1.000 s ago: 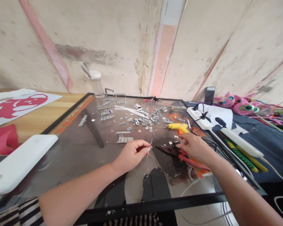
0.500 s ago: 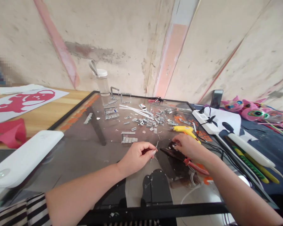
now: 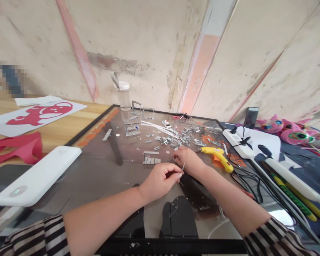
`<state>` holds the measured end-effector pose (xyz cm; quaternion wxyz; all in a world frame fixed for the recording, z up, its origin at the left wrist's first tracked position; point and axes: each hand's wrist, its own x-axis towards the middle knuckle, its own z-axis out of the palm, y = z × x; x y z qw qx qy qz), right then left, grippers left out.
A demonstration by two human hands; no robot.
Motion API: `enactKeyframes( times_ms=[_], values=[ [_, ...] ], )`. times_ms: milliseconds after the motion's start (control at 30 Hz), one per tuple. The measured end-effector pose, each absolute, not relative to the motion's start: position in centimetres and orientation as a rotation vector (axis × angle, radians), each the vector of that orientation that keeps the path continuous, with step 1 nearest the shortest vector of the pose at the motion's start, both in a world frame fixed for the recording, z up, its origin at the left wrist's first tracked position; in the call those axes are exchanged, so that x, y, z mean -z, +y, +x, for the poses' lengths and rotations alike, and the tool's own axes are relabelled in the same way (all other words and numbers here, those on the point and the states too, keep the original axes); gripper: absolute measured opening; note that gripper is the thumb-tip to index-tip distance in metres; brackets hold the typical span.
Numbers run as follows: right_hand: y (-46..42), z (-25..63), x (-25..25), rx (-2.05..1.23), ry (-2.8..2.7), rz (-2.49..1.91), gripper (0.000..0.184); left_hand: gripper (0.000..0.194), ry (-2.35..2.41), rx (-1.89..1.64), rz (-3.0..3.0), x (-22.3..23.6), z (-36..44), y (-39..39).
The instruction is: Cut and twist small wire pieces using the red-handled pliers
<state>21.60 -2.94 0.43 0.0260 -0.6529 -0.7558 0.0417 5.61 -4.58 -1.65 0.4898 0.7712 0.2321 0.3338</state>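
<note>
My left hand (image 3: 161,179) is closed in a pinch on a thin pale wire (image 3: 184,166), held low over the glass tabletop. Just beyond it, my right hand (image 3: 190,161) reaches to the near edge of a pile of small grey metal-looking pieces (image 3: 186,134). Its fingers are curled together and their tips point down; what they hold, if anything, is hidden. Under my right forearm lie the pliers, mostly covered, with a bit of red handle (image 3: 247,193) showing. A yellow glue gun (image 3: 218,156) lies to the right of my right hand.
Small grey assemblies (image 3: 151,158) and white strips (image 3: 158,128) lie on the glass. A lidded bottle (image 3: 124,96) stands at the back. A white power bank (image 3: 40,174) is at left; a power strip (image 3: 237,144) and black cables (image 3: 246,179) are at right.
My right hand has moved left and away from me, from beside the pliers to the pile's edge. My left hand keeps its pinch on the wire. The view has shifted slightly.
</note>
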Motion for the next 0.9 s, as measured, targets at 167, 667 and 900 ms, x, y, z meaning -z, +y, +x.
enactKeyframes(
  times_ms=[167, 667, 900],
  values=[
    [-0.9, 20.2, -0.1, -0.091, -2.312, -1.968, 0.024, 0.017, 0.555, -0.866, 1.846, 1.5, 5.5, -4.6],
    [-7.3, 27.4, -4.6, -0.203, -1.968, -1.916, 0.024, 0.015, 0.608, -0.826, 1.778, 1.4, 5.5, -4.5],
    [-16.6, 29.0, 0.8, 0.230, -2.084, -2.006, 0.028, 0.017, 0.619, -0.794, 1.780, 1.2, 5.5, -4.4]
  ],
)
